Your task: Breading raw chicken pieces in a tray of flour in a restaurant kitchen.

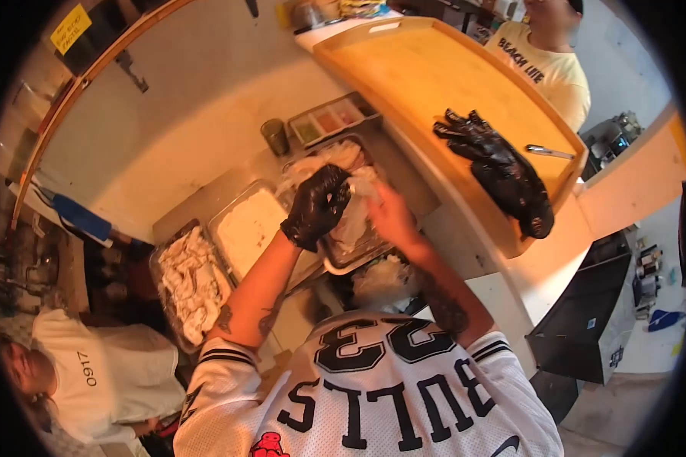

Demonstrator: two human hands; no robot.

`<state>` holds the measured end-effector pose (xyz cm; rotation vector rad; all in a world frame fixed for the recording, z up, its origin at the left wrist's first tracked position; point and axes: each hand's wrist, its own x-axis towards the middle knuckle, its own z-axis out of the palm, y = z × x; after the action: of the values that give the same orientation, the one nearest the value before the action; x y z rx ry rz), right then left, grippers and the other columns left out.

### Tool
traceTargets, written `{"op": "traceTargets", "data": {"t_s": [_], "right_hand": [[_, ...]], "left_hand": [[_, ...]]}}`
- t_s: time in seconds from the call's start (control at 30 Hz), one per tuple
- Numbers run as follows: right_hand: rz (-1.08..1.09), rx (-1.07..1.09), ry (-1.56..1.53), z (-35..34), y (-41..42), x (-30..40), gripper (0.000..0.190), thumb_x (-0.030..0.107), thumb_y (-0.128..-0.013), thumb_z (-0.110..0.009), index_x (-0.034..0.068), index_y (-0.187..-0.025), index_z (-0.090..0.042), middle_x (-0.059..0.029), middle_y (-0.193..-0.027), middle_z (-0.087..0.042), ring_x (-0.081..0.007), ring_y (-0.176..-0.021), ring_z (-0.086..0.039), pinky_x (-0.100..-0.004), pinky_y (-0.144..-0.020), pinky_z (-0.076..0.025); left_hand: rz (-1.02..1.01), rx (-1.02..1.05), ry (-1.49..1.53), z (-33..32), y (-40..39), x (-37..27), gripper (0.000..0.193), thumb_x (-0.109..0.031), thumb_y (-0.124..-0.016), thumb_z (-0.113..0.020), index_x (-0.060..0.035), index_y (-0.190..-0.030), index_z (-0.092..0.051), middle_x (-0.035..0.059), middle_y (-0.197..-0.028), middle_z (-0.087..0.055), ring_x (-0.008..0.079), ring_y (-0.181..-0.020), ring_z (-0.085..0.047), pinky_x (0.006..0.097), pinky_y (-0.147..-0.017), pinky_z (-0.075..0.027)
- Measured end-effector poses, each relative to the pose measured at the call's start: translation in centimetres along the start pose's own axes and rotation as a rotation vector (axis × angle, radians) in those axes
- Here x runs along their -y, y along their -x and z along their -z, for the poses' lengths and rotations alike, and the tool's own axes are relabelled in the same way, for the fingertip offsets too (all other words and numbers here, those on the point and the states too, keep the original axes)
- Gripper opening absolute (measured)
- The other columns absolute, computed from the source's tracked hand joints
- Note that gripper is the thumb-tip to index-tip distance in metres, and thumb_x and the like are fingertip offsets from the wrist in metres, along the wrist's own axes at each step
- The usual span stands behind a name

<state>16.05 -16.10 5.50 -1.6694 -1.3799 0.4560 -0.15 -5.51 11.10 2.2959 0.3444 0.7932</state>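
Observation:
My left hand [320, 205] wears a black glove and pinches a pale, thin piece of food or film [361, 188]; what it is, I cannot tell. Bare and slightly blurred, my right hand [390, 214] touches the same piece from the other side. Both are above a glass dish [371, 260] of pale raw-looking pieces. Left of it lies a tray of white powder [251, 225], probably flour, and further left a clear dish of coated pieces [191, 285].
A wooden tray [400, 74] at the upper right holds an oily black glove [506, 171] and a pen-like object [549, 151]. A dark cup [275, 137] stands by a sectioned container [326, 123]. One person [540, 74] is beyond the tray, another [108, 377] at lower left.

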Motion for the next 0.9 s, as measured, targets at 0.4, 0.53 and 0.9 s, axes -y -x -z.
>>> {"op": "traceTargets", "data": {"t_s": [0.4,0.53,0.9], "right_hand": [[-0.267,-0.499,-0.139,0.7,17.4,-13.7,0.035,0.005,-0.084,-0.05,-0.001,-0.118,-0.048,-0.0179,-0.112,-0.052,-0.0286,-0.107,-0.051,-0.037,-0.092,-0.041],[-0.425,0.046,0.184,-0.8,21.2,-18.7,0.05,0.015,-0.08,-0.058,0.002,-0.126,-0.046,-0.0244,-0.117,-0.049,-0.0384,-0.111,-0.048,-0.0421,-0.096,-0.039],[-1.109,-0.067,-0.195,4.2,30.4,-17.3,0.056,0.016,-0.082,-0.061,0.002,-0.133,-0.042,-0.0188,-0.125,-0.051,-0.0249,-0.112,-0.051,-0.0296,-0.078,-0.048]], "left_hand": [[0.692,0.271,-0.819,-9.4,6.9,7.6,0.044,-0.039,-0.075,-0.065,-0.0059,-0.104,-0.061,0.0193,-0.101,-0.063,0.0319,-0.091,-0.062,0.0434,-0.082,-0.045],[0.714,0.278,-0.526,-13.0,9.1,12.3,0.044,-0.028,-0.079,-0.059,-0.0106,-0.118,-0.053,0.0155,-0.111,-0.061,0.0352,-0.103,-0.058,0.0488,-0.09,-0.041],[0.69,-0.606,-0.308,3.4,18.0,18.3,0.027,-0.001,-0.08,-0.052,-0.006,-0.106,-0.056,0.0145,-0.087,-0.063,0.0274,-0.079,-0.061,0.0366,-0.073,-0.048]]}}
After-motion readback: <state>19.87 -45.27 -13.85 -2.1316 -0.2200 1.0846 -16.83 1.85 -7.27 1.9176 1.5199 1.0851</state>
